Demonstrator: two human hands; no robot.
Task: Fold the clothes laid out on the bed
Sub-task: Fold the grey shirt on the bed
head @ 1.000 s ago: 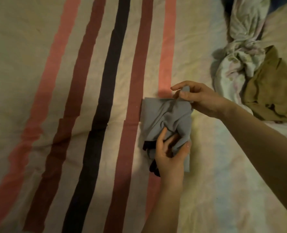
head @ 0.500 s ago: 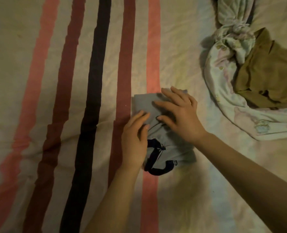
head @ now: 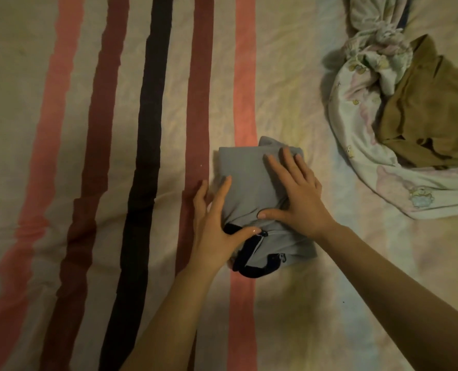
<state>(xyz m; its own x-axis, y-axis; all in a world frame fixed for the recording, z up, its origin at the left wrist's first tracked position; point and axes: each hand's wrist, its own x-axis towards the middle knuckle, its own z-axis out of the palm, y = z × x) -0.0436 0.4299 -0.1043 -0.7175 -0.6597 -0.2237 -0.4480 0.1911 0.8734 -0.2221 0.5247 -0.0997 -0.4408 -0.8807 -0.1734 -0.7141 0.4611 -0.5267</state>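
A grey garment (head: 245, 172) with dark navy trim lies folded into a small rectangle near the middle of the striped bed sheet (head: 88, 156). My left hand (head: 217, 228) rests flat along its left edge, fingers straight, thumb on the navy trim. On the garment's right half my right hand (head: 295, 191) presses down with spread fingers. The navy trim (head: 257, 269) pokes out at the near end.
At the upper right lies a crumpled white printed cloth (head: 362, 121) with an olive-brown garment (head: 434, 111) on top of it. The cream sheet carries pink, maroon and black stripes on the left.
A second ago my right hand pinched the far corner and my left gripped the near fold. Both hands now lie flat on the garment, which is smoother and more squared.
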